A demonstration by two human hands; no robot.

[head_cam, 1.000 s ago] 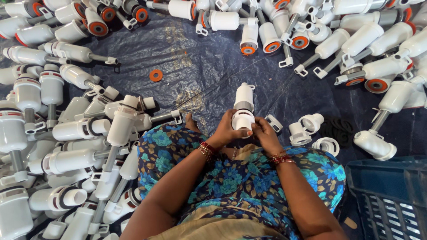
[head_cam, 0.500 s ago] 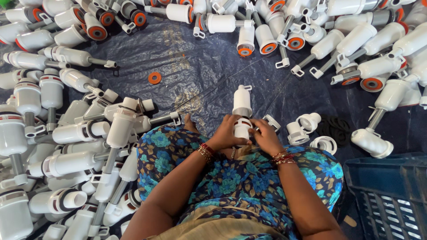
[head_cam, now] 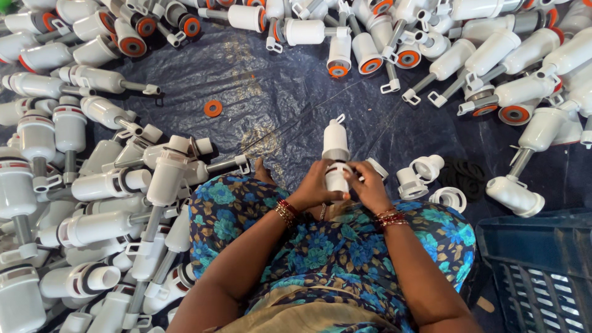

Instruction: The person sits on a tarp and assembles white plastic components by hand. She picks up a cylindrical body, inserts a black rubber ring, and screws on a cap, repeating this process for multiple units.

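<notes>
Both hands meet over the lap: the left hand [head_cam: 314, 188] and the right hand [head_cam: 370, 185] are clamped around the lower end of a white plastic valve body [head_cam: 336, 157], held upright between the knees above the dark tarp [head_cam: 277, 105]. Finished white pieces [head_cam: 111, 185] are heaped at left, loose white caps [head_cam: 425, 176] lie at right, and a blue crate [head_cam: 536, 265] sits beyond. Judging by the grip, a part is being pressed or twisted on at the base; firm, square seating seems called for.

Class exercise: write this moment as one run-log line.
left hand: grips white plastic pump part | right hand: grips same part | part: upright over lap | loose orange ring: on dark sheet
</notes>
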